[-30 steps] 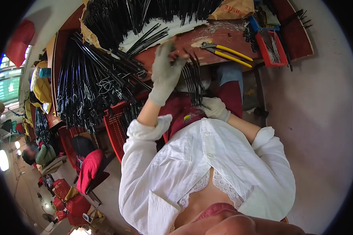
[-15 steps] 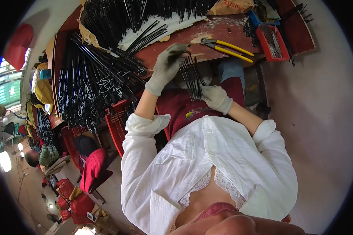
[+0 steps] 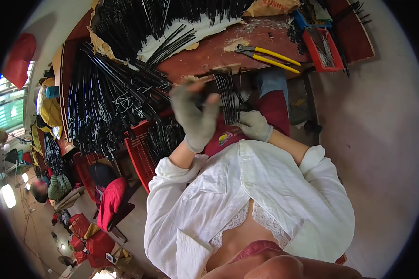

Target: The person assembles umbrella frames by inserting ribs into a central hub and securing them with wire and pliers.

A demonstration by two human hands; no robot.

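My right hand (image 3: 256, 124), in a pale work glove, is closed around the lower end of a bundle of thin black rods (image 3: 226, 95). The rods stand side by side over my lap, their far ends near the table edge. My left hand (image 3: 194, 114), in a matching glove with darkened fingers, is left of the bundle and apart from it. Its thumb stands away from the fingers, which are blurred by motion, and nothing shows in it. Beyond the bundle, cutting pliers (image 3: 275, 60) with yellow handles lie on the red table (image 3: 256, 32).
A large heap of black rods with white wire loops (image 3: 111, 97) hangs over the table's left side. Below it, a red plastic basket (image 3: 138, 151) holds more black pieces. A red bin (image 3: 317, 49) of thin wires sits at the right. Another person (image 3: 58, 186) is far left.
My left hand has left the tops of the rods and come down and back toward me, its fingers opening. My right hand still holds the bundle, slightly lower.
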